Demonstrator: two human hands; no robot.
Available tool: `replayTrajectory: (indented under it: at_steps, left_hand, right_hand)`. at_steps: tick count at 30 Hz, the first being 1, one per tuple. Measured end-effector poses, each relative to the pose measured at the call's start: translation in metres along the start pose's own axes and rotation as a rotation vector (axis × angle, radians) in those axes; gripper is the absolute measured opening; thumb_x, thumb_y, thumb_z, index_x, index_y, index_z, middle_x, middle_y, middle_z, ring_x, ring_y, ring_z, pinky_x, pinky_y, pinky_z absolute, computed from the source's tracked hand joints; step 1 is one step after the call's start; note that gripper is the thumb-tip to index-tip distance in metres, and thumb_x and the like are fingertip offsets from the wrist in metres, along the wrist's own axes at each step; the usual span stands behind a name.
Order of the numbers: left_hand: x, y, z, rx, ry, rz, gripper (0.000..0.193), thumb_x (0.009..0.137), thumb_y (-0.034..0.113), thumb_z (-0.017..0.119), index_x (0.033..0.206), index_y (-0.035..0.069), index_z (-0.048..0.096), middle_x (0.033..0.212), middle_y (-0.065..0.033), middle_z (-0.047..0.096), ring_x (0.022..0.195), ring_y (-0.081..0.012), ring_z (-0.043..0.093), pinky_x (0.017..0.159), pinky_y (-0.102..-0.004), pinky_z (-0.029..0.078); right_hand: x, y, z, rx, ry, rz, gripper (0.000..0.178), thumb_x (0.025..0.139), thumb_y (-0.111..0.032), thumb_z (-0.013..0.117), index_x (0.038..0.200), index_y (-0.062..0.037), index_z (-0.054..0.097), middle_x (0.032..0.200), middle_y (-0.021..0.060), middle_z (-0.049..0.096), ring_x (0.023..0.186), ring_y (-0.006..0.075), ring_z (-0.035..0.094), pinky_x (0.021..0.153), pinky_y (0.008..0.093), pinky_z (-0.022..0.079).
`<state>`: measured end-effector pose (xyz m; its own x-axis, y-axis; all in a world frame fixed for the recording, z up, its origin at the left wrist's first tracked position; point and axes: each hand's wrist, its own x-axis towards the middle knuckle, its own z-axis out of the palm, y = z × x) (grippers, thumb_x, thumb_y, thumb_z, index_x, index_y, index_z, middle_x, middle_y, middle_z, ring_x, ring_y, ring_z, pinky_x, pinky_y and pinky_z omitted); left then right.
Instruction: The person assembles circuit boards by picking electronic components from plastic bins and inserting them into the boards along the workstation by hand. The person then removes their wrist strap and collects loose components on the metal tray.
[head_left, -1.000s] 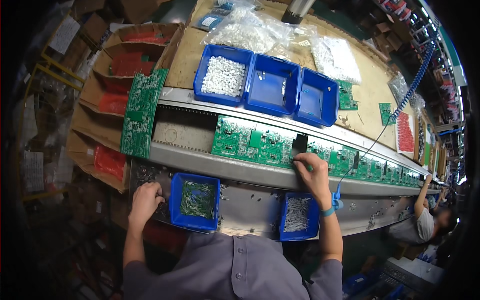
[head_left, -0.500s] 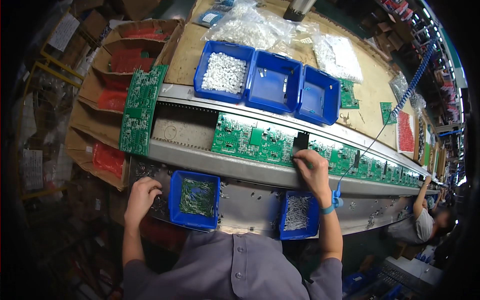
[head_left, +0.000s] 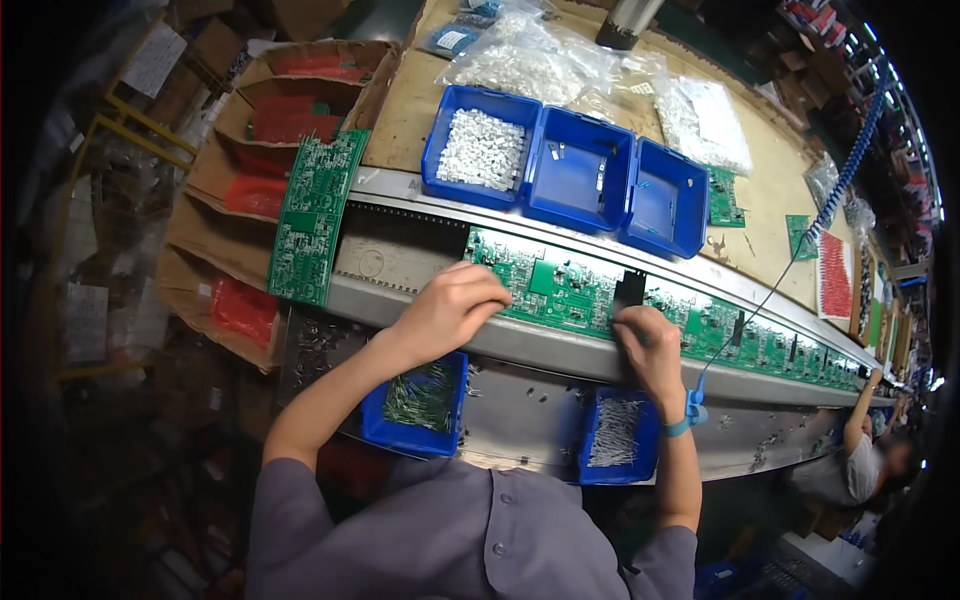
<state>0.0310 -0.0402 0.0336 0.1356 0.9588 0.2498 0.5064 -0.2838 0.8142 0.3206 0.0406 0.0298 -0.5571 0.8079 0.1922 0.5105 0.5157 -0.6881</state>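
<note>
My left hand (head_left: 452, 308) is over the near left corner of a green circuit board (head_left: 545, 282) on the rail track, its fingertips pinched together. Whatever sits between those fingertips is too small to see. At the same board's near right edge, beside a black strip (head_left: 628, 290), my right hand (head_left: 652, 348) has its fingers curled in a pinch; what they hold, if anything, is hidden. Below my left forearm stands a blue bin (head_left: 460, 400) of green-and-silver wire-leaded parts. A second blue bin (head_left: 590, 476) with thin silver leaded pieces is just below my right hand.
Three joined blue bins (head_left: 530, 155) stand beyond the track, the left one filled with white parts. More boards (head_left: 770, 345) run along the track to the right. At left, a board panel (head_left: 315, 215) leans by cardboard compartments (head_left: 195, 225). A cord runs from my right wristband (head_left: 690, 412).
My left hand has moved from beside the near left bin up and right to the board's corner. My right hand stays by the black strip. The whole view has shifted slightly.
</note>
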Motion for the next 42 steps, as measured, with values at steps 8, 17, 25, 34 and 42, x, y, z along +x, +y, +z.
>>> replayTrajectory:
  at_steps: [8,17,25,34,42]
  left_hand:
    - [0.015,-0.025,0.032,0.179,-0.057,0.027,0.008,0.08,0.008,0.063,0.086,0.006,0.069,0.085,-0.0054,0.063,0.086,-0.0245,0.058,0.082,-0.0373,0.043]
    - [0.016,-0.027,0.03,0.181,-0.07,0.021,0.009,0.081,0.01,0.064,0.087,0.007,0.07,0.087,-0.0038,0.062,0.087,-0.0227,0.058,0.081,-0.0365,0.041]
    - [0.016,-0.023,0.028,0.187,-0.078,0.065,0.011,0.078,0.004,0.067,0.088,0.005,0.069,0.086,-0.0056,0.061,0.084,-0.0235,0.056,0.08,-0.0347,0.043]
    - [0.015,-0.022,0.031,0.239,-0.053,0.114,0.01,0.077,0.004,0.067,0.087,0.006,0.069,0.086,-0.0047,0.059,0.085,-0.0227,0.056,0.079,-0.0343,0.042]
    - [0.017,-0.017,0.03,0.383,-0.102,0.289,0.017,0.075,0.004,0.062,0.091,0.005,0.066,0.09,-0.0063,0.058,0.088,-0.0233,0.056,0.078,-0.0344,0.043]
  right_hand:
    - [0.0,0.002,0.0,0.01,0.007,0.005,0.01,0.077,0.004,0.066,0.087,0.0007,0.064,0.084,0.0134,0.064,0.073,0.0277,0.062,0.061,0.0322,0.049]
    - [0.0,0.002,0.001,0.002,-0.004,0.008,0.011,0.077,0.004,0.066,0.087,-0.0002,0.065,0.084,0.0127,0.063,0.07,0.0262,0.061,0.059,0.0316,0.048]
    - [0.0,0.002,0.001,-0.002,0.006,0.0,0.01,0.077,0.003,0.065,0.087,-0.0001,0.065,0.085,0.0132,0.064,0.074,0.0281,0.062,0.061,0.0329,0.049]
    - [0.0,0.002,0.001,0.0,-0.002,0.014,0.01,0.077,0.002,0.065,0.087,0.0,0.065,0.085,0.0132,0.064,0.076,0.0289,0.062,0.063,0.034,0.05]
    - [0.0,0.002,0.001,-0.003,-0.005,0.015,0.011,0.077,0.002,0.065,0.088,0.0001,0.064,0.085,0.0132,0.064,0.075,0.0288,0.062,0.063,0.0337,0.05]
